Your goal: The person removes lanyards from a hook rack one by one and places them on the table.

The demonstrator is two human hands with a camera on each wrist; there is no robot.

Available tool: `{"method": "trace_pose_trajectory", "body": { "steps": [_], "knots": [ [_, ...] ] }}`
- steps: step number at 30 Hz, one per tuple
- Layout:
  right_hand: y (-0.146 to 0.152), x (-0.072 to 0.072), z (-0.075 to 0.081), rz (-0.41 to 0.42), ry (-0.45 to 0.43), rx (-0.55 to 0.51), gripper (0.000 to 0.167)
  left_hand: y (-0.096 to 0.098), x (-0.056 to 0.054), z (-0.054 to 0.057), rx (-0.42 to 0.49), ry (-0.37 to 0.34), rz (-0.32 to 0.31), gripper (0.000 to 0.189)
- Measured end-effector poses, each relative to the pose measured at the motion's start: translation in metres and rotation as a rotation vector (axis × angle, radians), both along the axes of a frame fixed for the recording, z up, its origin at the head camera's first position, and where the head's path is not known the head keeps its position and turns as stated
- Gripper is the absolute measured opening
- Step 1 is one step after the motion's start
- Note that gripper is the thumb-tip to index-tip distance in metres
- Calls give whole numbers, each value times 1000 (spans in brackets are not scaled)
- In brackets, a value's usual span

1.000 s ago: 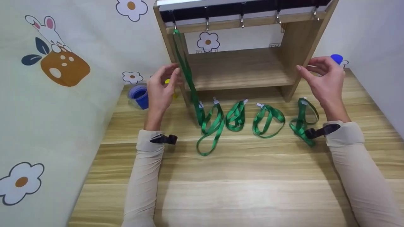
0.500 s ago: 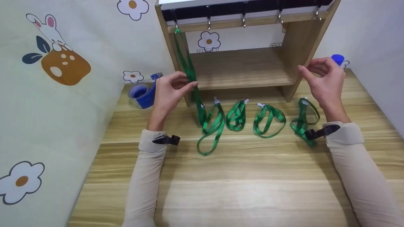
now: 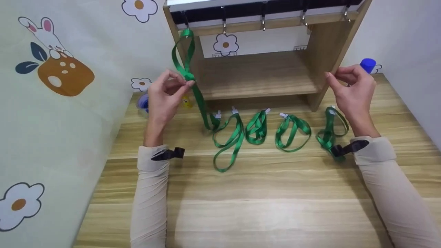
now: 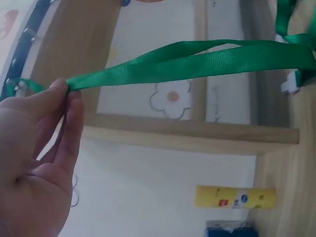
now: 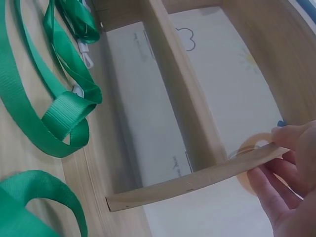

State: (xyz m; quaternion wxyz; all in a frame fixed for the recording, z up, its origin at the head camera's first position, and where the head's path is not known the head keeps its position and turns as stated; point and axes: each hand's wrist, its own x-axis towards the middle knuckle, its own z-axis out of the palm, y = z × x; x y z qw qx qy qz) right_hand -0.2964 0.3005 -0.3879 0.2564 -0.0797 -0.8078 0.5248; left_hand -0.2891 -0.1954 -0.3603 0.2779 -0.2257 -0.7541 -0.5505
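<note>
A green lanyard [image 3: 201,103] hangs from the leftmost hook [image 3: 187,26] of a wooden shelf rack [image 3: 262,77], its lower end reaching the table. My left hand [image 3: 165,98] pinches its strap between thumb and fingertips, and the upper loop bows outward. In the left wrist view the strap [image 4: 197,64] stretches away from the pinch. My right hand [image 3: 356,91] grips the front edge of the rack's right side panel [image 5: 197,180], thumb on one side, fingers on the other. Several more green lanyards [image 3: 256,129] with white clips lie coiled in a row before the rack.
More metal hooks [image 3: 263,24] line the rack's black strip. Behind the left hand stands a tape dispenser [image 3: 143,103], mostly hidden, with a yellow glue stick [image 4: 234,196] close by. A blue-capped object [image 3: 368,65] is behind the right hand. Patterned walls border the table.
My left hand moved right to the hanging lanyard, took hold of its strap and drew it leftward, opening the upper loop. The right hand stays on the rack's side panel.
</note>
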Motion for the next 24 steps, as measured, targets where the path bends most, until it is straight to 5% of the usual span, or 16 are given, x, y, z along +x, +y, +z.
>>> {"method": "trace_pose_trajectory", "body": {
  "steps": [5, 11, 24],
  "knots": [
    [-4, 2, 1, -13, 6, -16, 35, -10, 15, 19, 72, 98, -23, 18],
    [-7, 1, 3, -2, 21, -32, 35, -15, 30, 40, 109, 194, 18, 27],
    [-6, -1, 0, -16, 16, 0, 35, -6, 38, 53, 126, 290, 57, 21]
  ]
}}
